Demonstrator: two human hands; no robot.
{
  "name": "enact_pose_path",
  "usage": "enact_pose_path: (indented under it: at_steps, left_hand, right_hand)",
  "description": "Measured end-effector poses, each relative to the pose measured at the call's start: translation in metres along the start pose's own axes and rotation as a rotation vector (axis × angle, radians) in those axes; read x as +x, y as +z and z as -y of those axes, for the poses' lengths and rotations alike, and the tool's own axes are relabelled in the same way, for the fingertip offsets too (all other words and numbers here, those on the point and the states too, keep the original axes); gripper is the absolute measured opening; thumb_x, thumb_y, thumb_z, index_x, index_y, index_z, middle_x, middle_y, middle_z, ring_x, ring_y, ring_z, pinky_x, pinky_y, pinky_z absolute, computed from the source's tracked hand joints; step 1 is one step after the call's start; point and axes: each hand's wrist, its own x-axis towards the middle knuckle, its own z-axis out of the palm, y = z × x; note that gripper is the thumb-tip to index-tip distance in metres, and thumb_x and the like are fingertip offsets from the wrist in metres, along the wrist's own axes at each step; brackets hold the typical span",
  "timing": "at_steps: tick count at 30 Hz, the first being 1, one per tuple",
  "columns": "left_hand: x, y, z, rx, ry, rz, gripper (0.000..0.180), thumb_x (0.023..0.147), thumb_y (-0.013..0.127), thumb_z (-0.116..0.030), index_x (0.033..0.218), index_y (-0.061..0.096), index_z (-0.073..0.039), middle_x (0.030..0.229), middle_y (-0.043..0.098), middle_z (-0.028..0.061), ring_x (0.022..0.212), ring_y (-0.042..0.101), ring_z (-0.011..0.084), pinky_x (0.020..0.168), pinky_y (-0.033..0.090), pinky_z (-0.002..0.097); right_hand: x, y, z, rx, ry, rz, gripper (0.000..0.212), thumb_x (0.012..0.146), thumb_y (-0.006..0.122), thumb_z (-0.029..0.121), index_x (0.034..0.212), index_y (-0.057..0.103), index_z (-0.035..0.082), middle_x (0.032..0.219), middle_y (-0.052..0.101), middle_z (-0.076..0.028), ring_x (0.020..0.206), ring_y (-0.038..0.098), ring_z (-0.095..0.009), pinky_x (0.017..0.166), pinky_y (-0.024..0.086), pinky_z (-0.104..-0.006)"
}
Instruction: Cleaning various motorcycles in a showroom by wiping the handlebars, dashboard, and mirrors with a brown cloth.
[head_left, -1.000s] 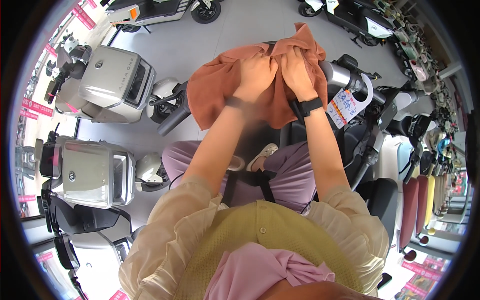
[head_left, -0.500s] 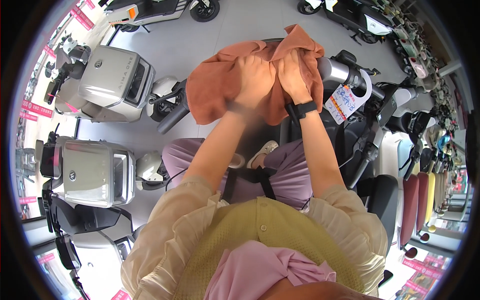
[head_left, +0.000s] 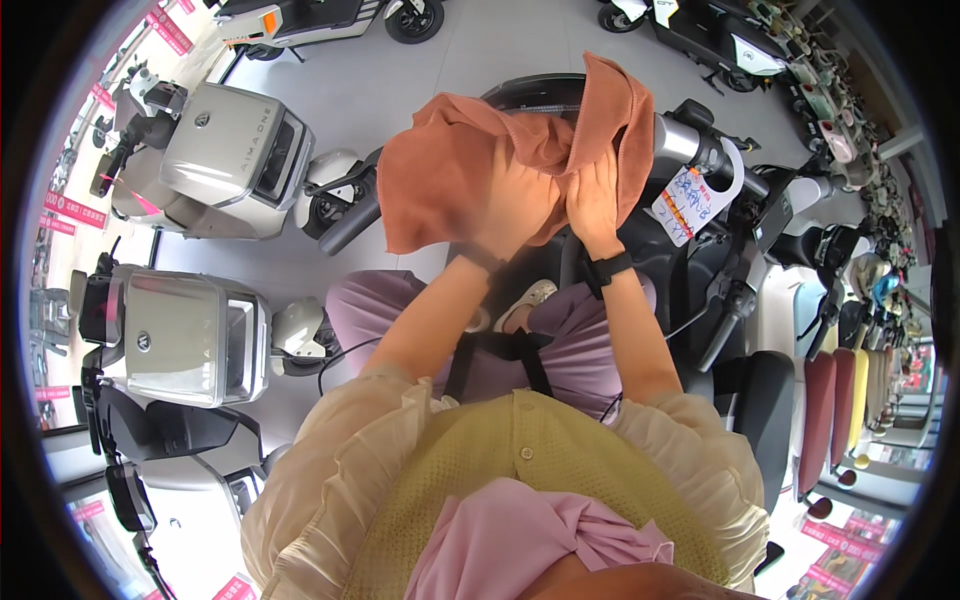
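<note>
A rust-orange cloth (head_left: 435, 165) lies bunched over the front of a dark scooter, with one corner standing up at its far right. Pressed against its middle is my left hand (head_left: 522, 205), slightly blurred, fingers tucked into the folds and their tips hidden. Close beside it, my right hand (head_left: 595, 195) holds the cloth's right part, fingers together and pointing away from me. A black band (head_left: 608, 267) circles my right wrist. Beyond the cloth, a dark curved rim of the scooter (head_left: 535, 92) shows. The cloth covers much of the surface under both hands.
To the right are a handlebar (head_left: 735, 310) and a hanging price tag (head_left: 687, 205). On the left, pale grey scooters (head_left: 185, 335) stand close by. More scooters (head_left: 700, 40) are parked beyond the grey tiled floor (head_left: 510, 35); coloured seats (head_left: 818, 420) line the right side.
Both hands have shifted a little nearer to me, pulling the cloth's folds along. More of the dark rim behind the cloth is uncovered, and the raised corner stands more upright.
</note>
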Motion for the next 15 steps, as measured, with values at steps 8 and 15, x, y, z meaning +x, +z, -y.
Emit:
enact_pose_path:
  at_steps: [8, 15]
  left_hand:
    - [0.039, 0.032, 0.036, -0.082, -0.082, -0.288, 0.034, 0.082, 0.059, -0.02, 0.112, 0.06, -0.006, 0.116, 0.057, 0.0128, 0.117, 0.045, 0.0309, 0.102, 0.027, 0.0536]
    - [0.06, 0.029, 0.03, -0.052, -0.475, 0.182, 0.025, 0.084, 0.056, -0.022, 0.096, 0.065, -0.002, 0.097, 0.064, 0.0133, 0.094, 0.056, 0.0306, 0.086, 0.039, 0.047]
  right_hand:
    - [0.063, -0.006, 0.017, 0.277, 0.013, -0.103, 0.035, 0.089, 0.053, 0.013, 0.118, 0.045, -0.006, 0.112, 0.052, -0.025, 0.099, 0.052, -0.042, 0.082, 0.044, -0.0442]
    - [0.091, 0.026, -0.006, 0.193, 0.127, -0.013, 0.036, 0.089, 0.053, 0.016, 0.111, 0.042, -0.011, 0.11, 0.05, -0.029, 0.101, 0.05, -0.045, 0.085, 0.045, -0.0454]
